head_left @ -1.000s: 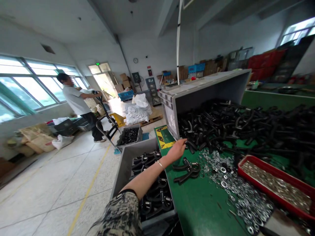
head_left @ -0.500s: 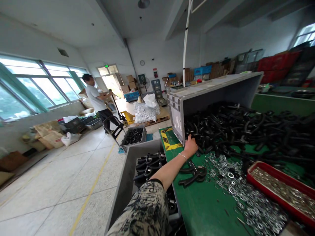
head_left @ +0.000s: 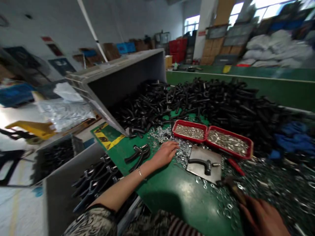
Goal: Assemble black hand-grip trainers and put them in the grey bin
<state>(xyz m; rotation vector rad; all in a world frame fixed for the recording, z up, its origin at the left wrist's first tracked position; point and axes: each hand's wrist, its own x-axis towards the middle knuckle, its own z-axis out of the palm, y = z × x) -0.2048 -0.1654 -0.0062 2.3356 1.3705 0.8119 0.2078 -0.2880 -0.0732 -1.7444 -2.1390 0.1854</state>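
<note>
My left hand [head_left: 165, 153] reaches over the near edge of a spread of metal washers [head_left: 183, 149], its fingers loosely stretched and slightly bent, with nothing visible in them. My right hand [head_left: 264, 214], blurred at the lower right, is closed around the wooden handle of a hammer [head_left: 235, 190]. The hammer head lies by the corner of a steel plate [head_left: 195, 172]. On that plate rests a curved black handle part [head_left: 200, 161] with a metal pin at its end. An assembled black hand grip with a spring [head_left: 139, 154] lies left of my left hand.
Two red trays [head_left: 251, 154] of small metal parts stand behind the plate. Beyond them spreads a heap of black handle parts [head_left: 216, 98], spilling from a tipped grey crate [head_left: 98, 108]. A red-handled tool [head_left: 236, 167] and a blue cloth [head_left: 292, 136] lie right. A grey bin [head_left: 56, 196] stands lower left.
The view has swung right. My left hand has left the black parts by the crate's edge and moved right to the washers. My right hand with the hammer has come into view.
</note>
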